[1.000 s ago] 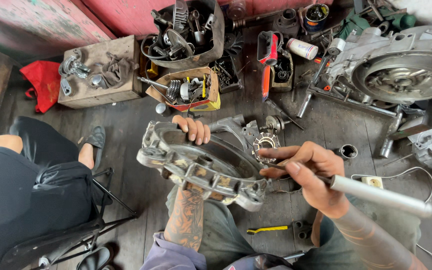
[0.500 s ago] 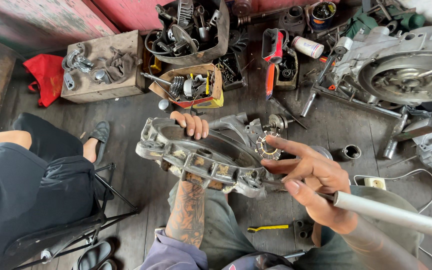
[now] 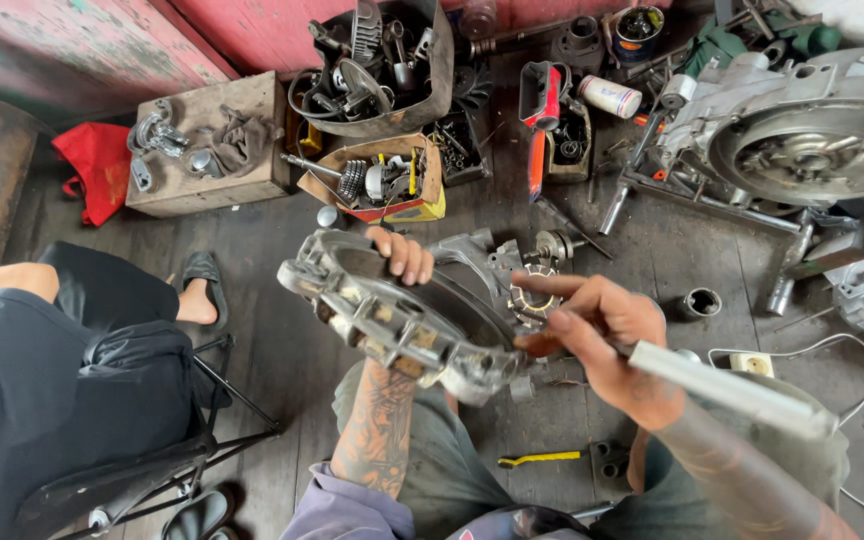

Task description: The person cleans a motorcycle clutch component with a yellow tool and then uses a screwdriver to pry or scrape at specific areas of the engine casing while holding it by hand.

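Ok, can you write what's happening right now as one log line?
left hand: holds grey metal engine casing by far rim | right hand: grips grey metal tube, fingertips at casing edge | nearby: yellow brush on floor

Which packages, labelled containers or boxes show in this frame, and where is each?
Cardboard box: floor above the hands, open, brown with yellow and red sides, holding tools.
White tube: upper centre-right, lying on its side, white with a red end.
Round tin: top edge, blue sides, open.
Wooden crate: upper left, brown, metal parts on top.
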